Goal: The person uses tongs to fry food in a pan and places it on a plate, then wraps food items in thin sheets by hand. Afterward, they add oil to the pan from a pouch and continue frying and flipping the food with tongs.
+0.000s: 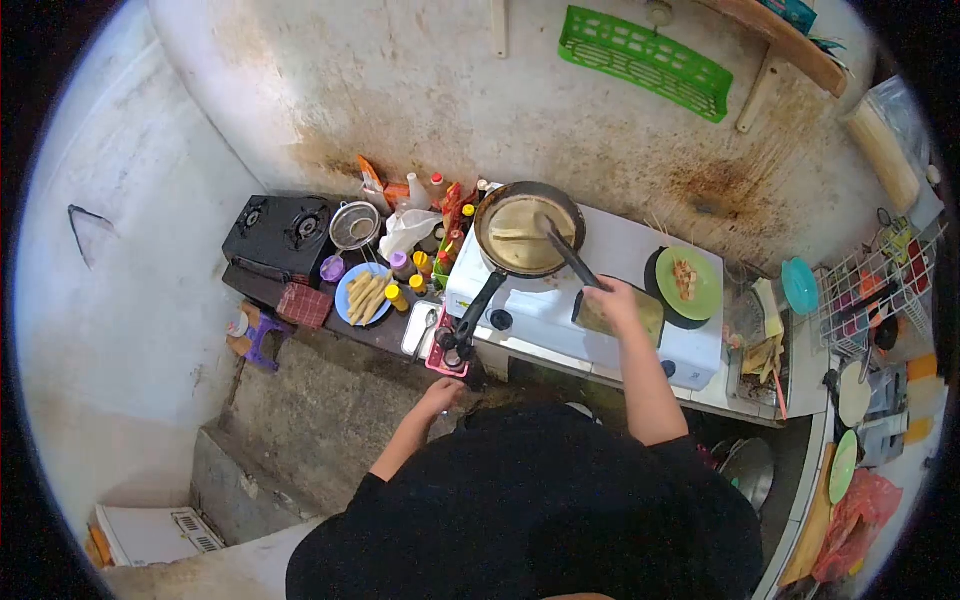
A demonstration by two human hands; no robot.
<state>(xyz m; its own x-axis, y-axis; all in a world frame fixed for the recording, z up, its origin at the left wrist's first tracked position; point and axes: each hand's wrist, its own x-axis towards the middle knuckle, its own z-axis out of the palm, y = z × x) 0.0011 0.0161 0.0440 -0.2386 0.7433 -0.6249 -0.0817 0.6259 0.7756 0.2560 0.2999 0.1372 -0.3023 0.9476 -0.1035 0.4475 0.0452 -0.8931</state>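
My right hand (610,300) grips the dark handle of a spatula (570,252). The spatula's head is over the frying pan (577,212), at the right side of the pale food (520,240) inside. A narrow pale strip crosses the middle of this food. The pan sits on a white stove (540,300), its black handle (482,308) pointing towards me. My left hand (440,396) hangs below the counter's front edge, apart from the pan handle, with its fingers curled in. I see nothing in it, though its palm is hidden.
Right on the stove are a green plate (706,268) with food bits and an olive flat rectangle (650,318). To the left stand a blue plate (344,298) of pale rolls, several bottles, a strainer (354,227) and a black stove (275,240). A wire rack (850,310) stands far right.
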